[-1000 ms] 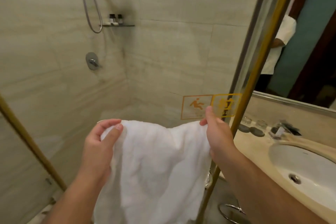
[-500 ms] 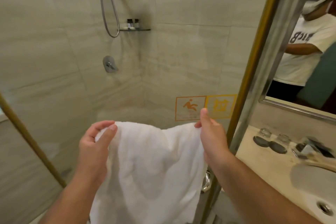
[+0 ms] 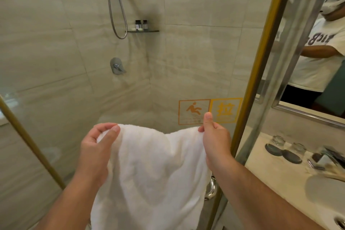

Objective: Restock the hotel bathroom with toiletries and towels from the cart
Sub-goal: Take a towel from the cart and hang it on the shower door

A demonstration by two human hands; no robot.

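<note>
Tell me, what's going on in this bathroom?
A person holds a white towel up by its top edge, left hand pinching one corner and right hand the other, in front of the glass shower door. The towel hangs loose below the hands. Two small bottles stand on the shower shelf, and glasses sit on the vanity counter.

White towel hangs before the shower door's yellow sticker, top corners pinched by left hand and right hand.

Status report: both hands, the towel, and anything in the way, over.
Left hand and right hand each grip a top corner. White towel hangs spread before the glass shower door. Chrome door knob at its right edge.
</note>
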